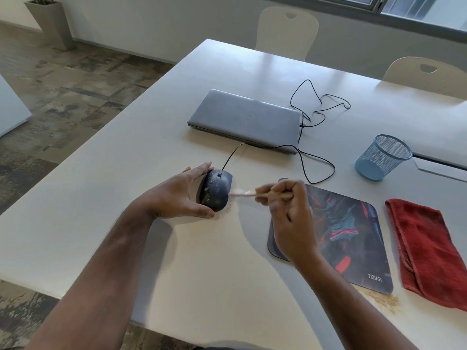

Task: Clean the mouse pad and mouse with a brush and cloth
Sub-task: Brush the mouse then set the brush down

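My left hand (177,195) holds a dark grey wired mouse (216,190) tilted on its side, thumb under its near end and fingers behind its far end. My right hand (288,210) grips a thin wooden brush (246,193), blurred by motion, with its pale bristles at the mouse's right side. The patterned mouse pad (353,233) lies flat to the right, partly under my right hand. A folded red cloth (427,251) lies right of the pad. Light crumbs (384,300) sit on the table by the pad's near corner, and a few under the mouse.
A closed grey laptop (245,120) lies behind the mouse, with the black mouse cable (318,170) looping around it. A blue mesh cup (381,157) stands at the right. Two pale chairs (285,31) stand along the white table's (126,223) far side.
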### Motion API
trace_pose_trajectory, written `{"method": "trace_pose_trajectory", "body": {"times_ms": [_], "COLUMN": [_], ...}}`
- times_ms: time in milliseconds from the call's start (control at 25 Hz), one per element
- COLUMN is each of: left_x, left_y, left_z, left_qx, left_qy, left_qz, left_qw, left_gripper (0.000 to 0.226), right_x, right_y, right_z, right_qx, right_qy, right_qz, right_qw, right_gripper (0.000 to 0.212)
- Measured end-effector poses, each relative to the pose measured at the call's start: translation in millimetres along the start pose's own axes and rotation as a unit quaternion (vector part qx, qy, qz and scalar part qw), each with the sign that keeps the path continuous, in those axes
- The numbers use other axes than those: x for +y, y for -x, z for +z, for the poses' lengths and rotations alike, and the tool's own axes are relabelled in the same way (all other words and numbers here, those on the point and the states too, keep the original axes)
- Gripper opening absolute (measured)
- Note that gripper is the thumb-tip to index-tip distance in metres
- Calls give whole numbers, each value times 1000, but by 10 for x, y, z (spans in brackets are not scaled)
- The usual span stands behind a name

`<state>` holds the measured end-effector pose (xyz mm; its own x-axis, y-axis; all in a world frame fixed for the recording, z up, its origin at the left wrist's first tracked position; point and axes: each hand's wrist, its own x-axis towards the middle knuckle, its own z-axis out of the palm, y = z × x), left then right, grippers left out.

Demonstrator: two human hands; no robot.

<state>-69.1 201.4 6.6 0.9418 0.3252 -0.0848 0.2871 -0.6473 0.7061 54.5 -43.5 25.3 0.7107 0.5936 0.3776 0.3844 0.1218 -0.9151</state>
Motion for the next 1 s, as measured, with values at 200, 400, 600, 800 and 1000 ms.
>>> {"method": "trace_pose_trajectory", "body": {"times_ms": [200, 400, 600, 800, 1000], "left_x": [-7, -13, -20, -18, -32], "left_y": [-1, -2, -3, -3, -9], "left_z": [-2, 7, 5, 16, 16], "left_qx": [0, 1, 2, 7, 9], "left_qy": [4, 7, 3, 11, 8], "left_qz": [-1, 1, 3, 2, 7], "left_qw": [1000, 1000, 1000, 1000, 1000], "left_gripper": [126, 126, 127, 126, 127], "right_x": [53, 37, -28, -47, 14], "right_y": [-350, -317, 103, 143, 323], "right_z": [153, 151, 85, 135, 81], "right_qx": [76, 62, 31, 38, -16], "right_qy": [-64, -94, -69, -87, 15], "right_qz": [138, 188, 150, 99, 46], "right_qw": [985, 976, 986, 991, 999], "right_gripper": [13, 11, 5, 2, 12]}}
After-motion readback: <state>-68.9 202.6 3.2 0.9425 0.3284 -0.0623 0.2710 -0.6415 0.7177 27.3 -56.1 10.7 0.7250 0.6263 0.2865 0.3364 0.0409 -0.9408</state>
